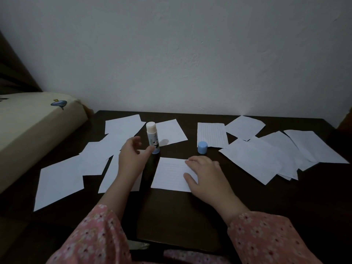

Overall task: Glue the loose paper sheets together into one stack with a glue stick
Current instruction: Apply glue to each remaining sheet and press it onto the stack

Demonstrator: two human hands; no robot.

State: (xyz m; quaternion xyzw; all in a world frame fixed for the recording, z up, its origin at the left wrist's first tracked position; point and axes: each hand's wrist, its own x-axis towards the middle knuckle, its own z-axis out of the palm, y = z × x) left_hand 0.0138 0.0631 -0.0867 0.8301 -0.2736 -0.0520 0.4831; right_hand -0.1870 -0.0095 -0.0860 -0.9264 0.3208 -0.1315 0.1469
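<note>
Head view. Glue stick (153, 138) stands upright, uncapped, toward the middle of the tabletop (181, 216), long axis vertical. Left hand (131, 157) is just beside its base on the left, thumb tip at or touching the tube, fingers loosely curled; not yet gripping, nothing held. Left hand is the nearer one.

Right hand (206, 175) lies flat, fingers straight, pressing the right part of a lined sheet (169, 174) near the front-centre.

Blue cap (202, 147) stands apart, right of the stick.

Loose sheets (255, 159) are scattered toward the right edge; more toward the left edge and back. No stack visible yet.

Tabletop dark, dull. Dim room, pale wall behind; bed with patterned cover at the left.
</note>
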